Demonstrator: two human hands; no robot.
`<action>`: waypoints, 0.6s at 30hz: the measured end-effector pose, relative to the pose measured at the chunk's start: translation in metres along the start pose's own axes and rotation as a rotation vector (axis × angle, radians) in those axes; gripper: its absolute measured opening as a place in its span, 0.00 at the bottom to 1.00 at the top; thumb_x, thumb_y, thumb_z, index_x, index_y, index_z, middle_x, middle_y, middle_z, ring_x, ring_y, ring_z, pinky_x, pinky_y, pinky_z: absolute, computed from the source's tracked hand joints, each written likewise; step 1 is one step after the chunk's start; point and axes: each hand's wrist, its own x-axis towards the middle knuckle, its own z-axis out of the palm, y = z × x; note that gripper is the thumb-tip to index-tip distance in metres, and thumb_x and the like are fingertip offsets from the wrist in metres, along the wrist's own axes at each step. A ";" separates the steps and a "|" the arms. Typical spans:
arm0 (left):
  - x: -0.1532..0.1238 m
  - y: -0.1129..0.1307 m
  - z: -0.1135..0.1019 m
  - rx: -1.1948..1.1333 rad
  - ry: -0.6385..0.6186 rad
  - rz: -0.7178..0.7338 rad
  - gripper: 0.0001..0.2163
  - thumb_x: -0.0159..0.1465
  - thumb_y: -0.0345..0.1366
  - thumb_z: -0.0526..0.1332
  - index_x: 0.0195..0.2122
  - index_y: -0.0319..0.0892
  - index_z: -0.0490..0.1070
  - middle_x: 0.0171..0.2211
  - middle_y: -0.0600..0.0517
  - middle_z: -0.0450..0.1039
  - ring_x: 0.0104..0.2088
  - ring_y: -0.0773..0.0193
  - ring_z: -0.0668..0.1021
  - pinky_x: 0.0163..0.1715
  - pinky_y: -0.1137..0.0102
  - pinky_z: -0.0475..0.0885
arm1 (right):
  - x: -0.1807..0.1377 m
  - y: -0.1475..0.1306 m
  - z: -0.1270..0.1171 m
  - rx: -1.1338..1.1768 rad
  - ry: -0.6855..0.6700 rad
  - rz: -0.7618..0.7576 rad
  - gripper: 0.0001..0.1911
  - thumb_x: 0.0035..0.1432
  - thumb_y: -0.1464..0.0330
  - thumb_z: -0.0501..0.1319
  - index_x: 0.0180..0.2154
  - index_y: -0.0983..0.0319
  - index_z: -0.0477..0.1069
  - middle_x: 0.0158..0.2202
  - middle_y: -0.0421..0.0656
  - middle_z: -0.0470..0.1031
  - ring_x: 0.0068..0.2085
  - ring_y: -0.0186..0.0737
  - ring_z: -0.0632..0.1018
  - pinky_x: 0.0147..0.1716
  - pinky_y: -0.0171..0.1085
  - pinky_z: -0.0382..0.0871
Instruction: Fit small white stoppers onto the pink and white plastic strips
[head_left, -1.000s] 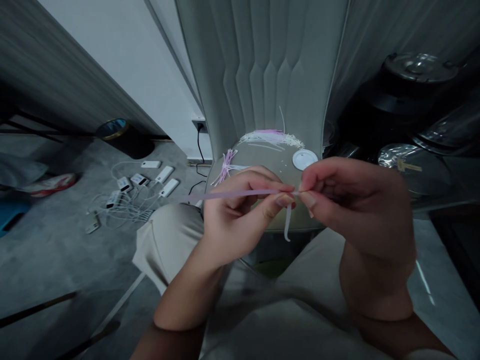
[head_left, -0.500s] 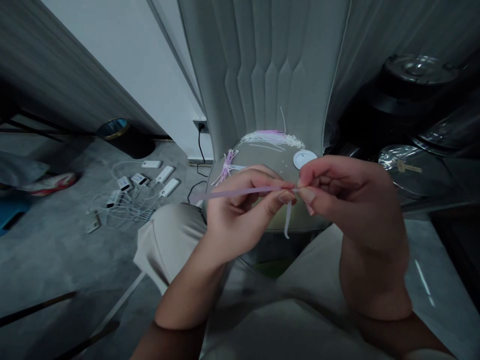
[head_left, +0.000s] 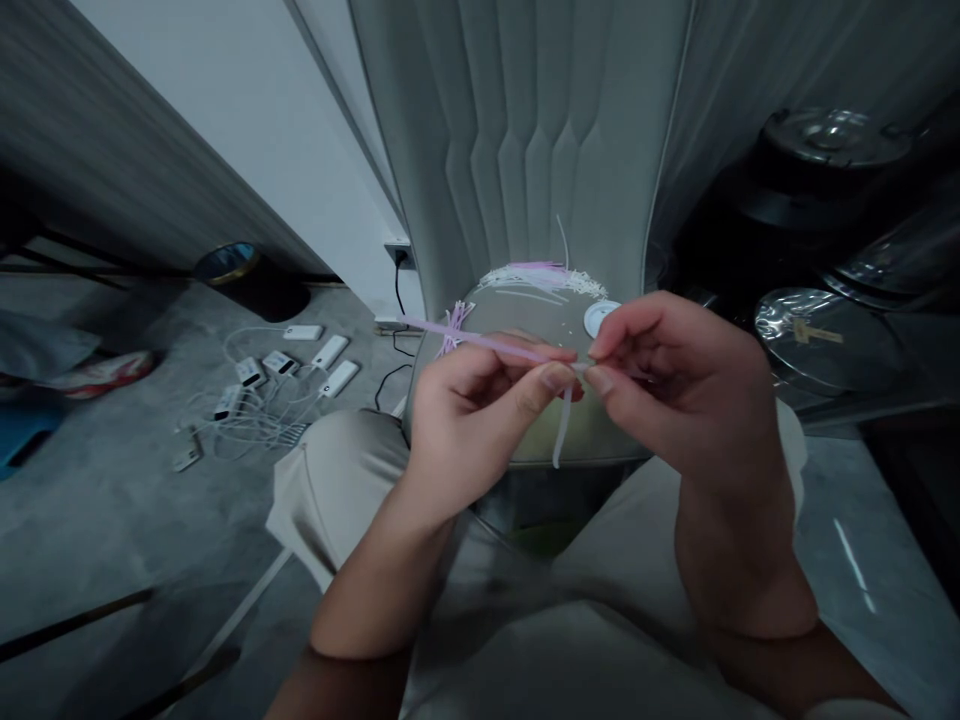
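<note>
My left hand [head_left: 480,420] pinches a pale purple paper strip [head_left: 480,340] between thumb and forefinger; its long end points up and to the left. Facing it, my right hand [head_left: 675,390] is closed in a pinch on the strip's other part, close to my left fingertips. A whitish strip end [head_left: 563,430] hangs down below the pinch; I cannot tell whether it is the same strip. Behind my hands, on the chair seat [head_left: 517,315], lie a purple and white bundle of strips [head_left: 454,328], a row of strips [head_left: 536,275] and a round white lid [head_left: 599,318].
Several white devices [head_left: 330,352] with tangled cables [head_left: 262,425] lie on the floor at left, near a dark bin [head_left: 255,285]. A wall socket [head_left: 399,255] with a black plug is beside the chair back [head_left: 525,120]. Dark pots with lids [head_left: 832,140] stand at right.
The purple strip's free end has swung up from nearly level. Both hands have moved slightly up and to the left, and the hanging end shifted left with them.
</note>
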 end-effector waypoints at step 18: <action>-0.001 -0.006 0.002 -0.105 0.023 -0.045 0.01 0.62 0.33 0.70 0.35 0.44 0.80 0.35 0.53 0.82 0.30 0.69 0.82 0.32 0.73 0.79 | -0.002 -0.004 0.005 -0.139 0.028 -0.132 0.10 0.56 0.79 0.63 0.33 0.57 0.71 0.28 0.34 0.78 0.25 0.28 0.75 0.30 0.32 0.75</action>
